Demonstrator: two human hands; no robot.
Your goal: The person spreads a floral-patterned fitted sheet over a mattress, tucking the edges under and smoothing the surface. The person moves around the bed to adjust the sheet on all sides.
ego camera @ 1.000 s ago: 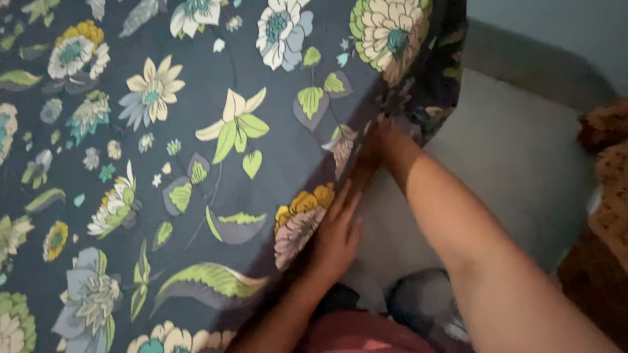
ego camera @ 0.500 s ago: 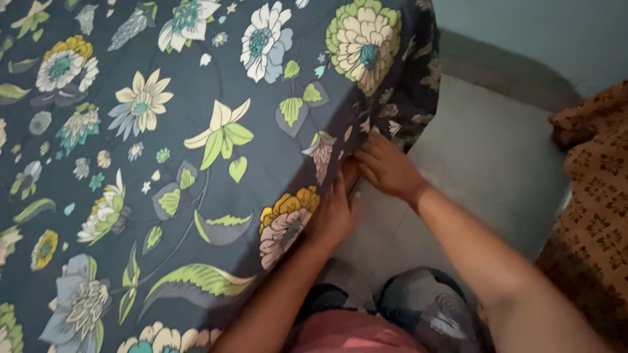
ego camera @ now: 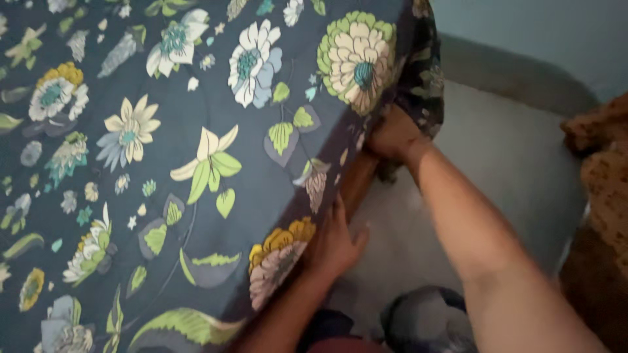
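Note:
A dark blue bed sheet [ego camera: 196, 131] printed with large white, yellow and green flowers covers the bed across the left of the view. My left hand [ego camera: 337, 245] lies flat against the sheet's side edge, its fingertips under the cloth by the brown wooden bed frame [ego camera: 358, 180]. Farther along the same edge, near the bed's corner, my right hand [ego camera: 391, 136] pushes into the hanging sheet, fingers hidden in the fabric.
A pale grey floor [ego camera: 504, 170] runs beside the bed to a light wall with a dark skirting [ego camera: 517, 72]. Brown patterned fabric [ego camera: 605, 176] sits at the right edge. My knee in grey patterned cloth [ego camera: 425, 320] shows at the bottom.
My right hand moved away from the left hand, farther along the edge toward the bed's corner. The left hand slid slightly lower along the sheet's side, and the wooden frame now shows.

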